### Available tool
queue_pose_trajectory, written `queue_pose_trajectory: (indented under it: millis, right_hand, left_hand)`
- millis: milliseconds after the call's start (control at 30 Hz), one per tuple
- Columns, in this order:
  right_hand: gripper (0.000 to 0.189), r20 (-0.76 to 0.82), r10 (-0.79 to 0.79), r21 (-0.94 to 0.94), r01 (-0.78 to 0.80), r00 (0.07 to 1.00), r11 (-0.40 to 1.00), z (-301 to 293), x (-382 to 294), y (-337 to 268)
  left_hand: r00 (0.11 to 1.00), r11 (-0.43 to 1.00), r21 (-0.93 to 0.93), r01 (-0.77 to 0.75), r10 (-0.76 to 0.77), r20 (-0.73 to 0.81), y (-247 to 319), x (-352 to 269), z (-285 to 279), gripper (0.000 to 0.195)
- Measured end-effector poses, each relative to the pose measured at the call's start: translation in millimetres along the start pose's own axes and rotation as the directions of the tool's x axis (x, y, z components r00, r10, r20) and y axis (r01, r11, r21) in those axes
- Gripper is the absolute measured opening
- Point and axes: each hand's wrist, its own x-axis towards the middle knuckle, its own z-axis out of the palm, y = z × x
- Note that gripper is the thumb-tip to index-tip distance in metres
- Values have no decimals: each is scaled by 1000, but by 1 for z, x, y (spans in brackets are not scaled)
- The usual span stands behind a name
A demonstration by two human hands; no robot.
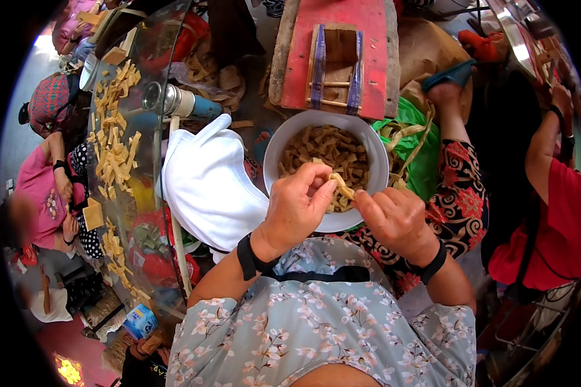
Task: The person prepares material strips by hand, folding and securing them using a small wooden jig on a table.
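Observation:
My left hand (298,200) and my right hand (397,220) meet over a white bowl (383,169). Between them is a short, pale tan strip (341,186), twisted or knotted. One end sits in the thumb and fingers of the left hand, while the right fingertips pinch the other. Many short, knotted-looking tan pieces (329,140) lie in the bowl; what they are made of is hard to tell. Just right of the bowl, long loose strips (402,133) spill from a green plastic bag (428,159).
Beyond the bowl, a red wooden bench (377,63) bears a wooden frame (316,72) with purple bands and thin rods. A white fabric item (213,179) lies at left. More tan pieces (118,155) and a lidded jar (172,99) appear by a glass tabletop (150,130). People sit on both sides.

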Motion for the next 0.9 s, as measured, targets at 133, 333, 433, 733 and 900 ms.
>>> queue_pose_trajectory:
  millis: [133,333,433,733,900]
  right_hand:
    - [20,29,-4,97,1,1000,995,8,-5,-15]
    - [13,13,194,449,-179,981,875,4,0,-22]
    - [12,92,338,585,-326,937,743,3,2,-21]
    - [9,375,157,668,-383,914,637,-24,8,9]
    - [12,565,71,666,-505,822,549,-33,3,25]
  left_hand:
    - [1000,999,-25,22,-22,-11,-10,-4,4,18]
    - [875,814,423,-399,476,-91,-14,0,-11,28]
    - [852,754,480,-448,523,-26,-14,2,-17,29]
    - [687,454,521,-723,551,474,14,4,-31,22]
    - [645,439,474,-763,567,513,14,11,-36,21]
